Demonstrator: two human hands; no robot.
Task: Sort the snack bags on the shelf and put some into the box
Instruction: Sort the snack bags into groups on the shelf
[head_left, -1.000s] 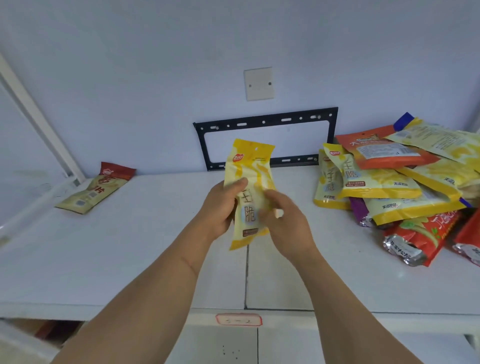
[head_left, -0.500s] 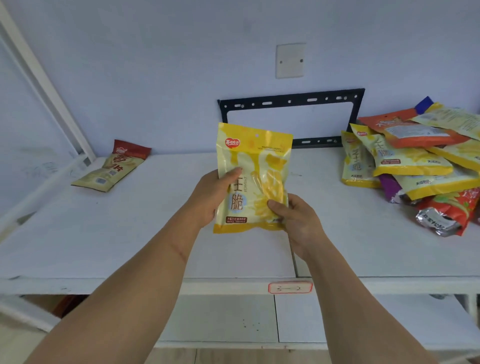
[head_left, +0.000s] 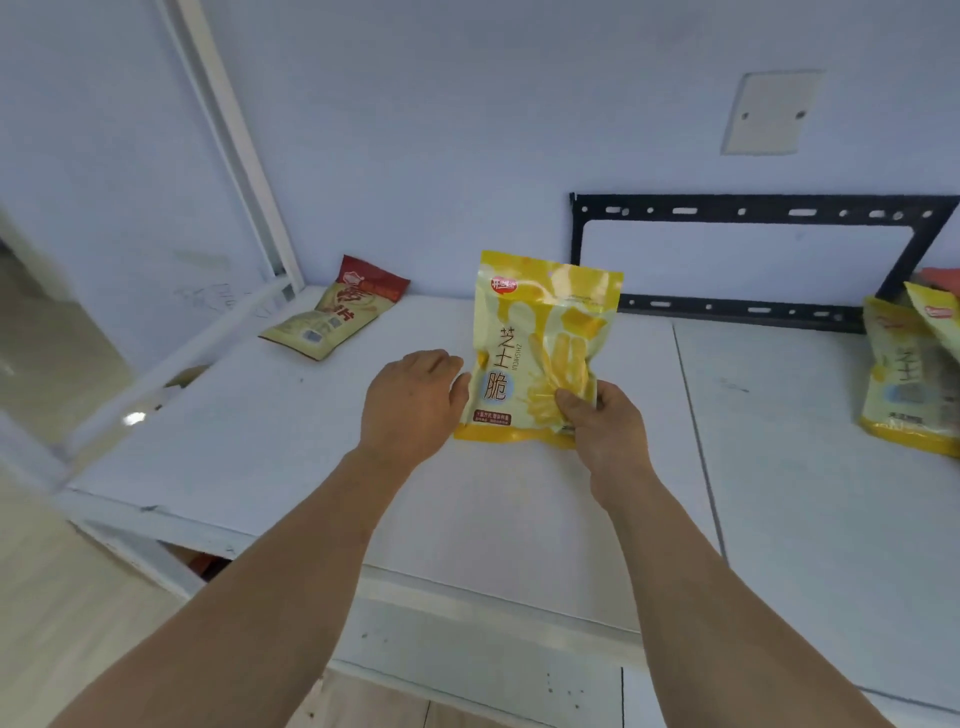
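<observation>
Two hands: right hand (head_left: 605, 431) pinches yellow snack bag (head_left: 540, 348); left hand (head_left: 410, 402) relaxed beside it.

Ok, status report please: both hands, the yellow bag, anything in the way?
Right hand pinches yellow snack bag at its lower corner, bag upright over the shelf. Left hand at the bag's left edge, grip unclear. Nothing blocking; red-topped bag lies far left.

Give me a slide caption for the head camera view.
Both hands hold a yellow snack bag upright above the white shelf.

Both forearms are bare to the hands (head_left: 410, 400), with no sleeves.
</observation>
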